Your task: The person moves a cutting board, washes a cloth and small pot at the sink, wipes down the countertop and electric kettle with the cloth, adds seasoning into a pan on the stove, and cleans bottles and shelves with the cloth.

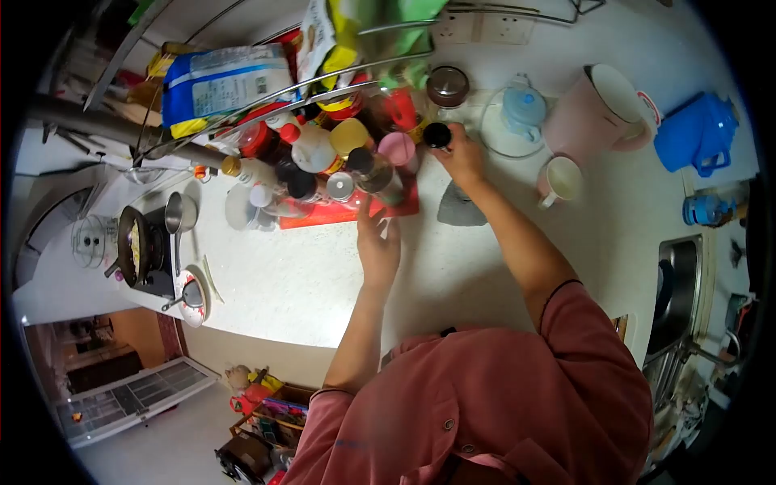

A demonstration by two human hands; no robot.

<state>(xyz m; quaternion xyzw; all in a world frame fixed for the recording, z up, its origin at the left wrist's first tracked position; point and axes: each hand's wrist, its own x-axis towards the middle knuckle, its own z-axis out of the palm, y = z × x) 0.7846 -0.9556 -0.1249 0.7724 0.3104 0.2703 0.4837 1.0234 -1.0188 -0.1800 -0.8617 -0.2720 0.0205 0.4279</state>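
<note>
My right hand [461, 164] is closed around a small container with a black cap [437, 135], just right of the bottle group. Most of its body is hidden by the hand and the cap. My left hand [378, 249] is at the front edge of a red tray [323, 215], fingers apart, with the fingertips close to a dark-capped bottle [377, 175]. Whether they touch it I cannot tell. Crowded on the tray are a pink-lidded jar [398, 149], a yellow-lidded jar [349, 137], a silver-lidded jar [340, 186] and several other bottles.
A wire rack [372, 82] holding food packets overhangs the bottles. Right of my hand are a grey cloth-like piece [461, 207], a pink mug [559, 181], a pink pitcher [584, 117] and a blue jug [695, 133]. A wok [134, 246] and saucepan [181, 212] are at left, a sink [677, 283] at right.
</note>
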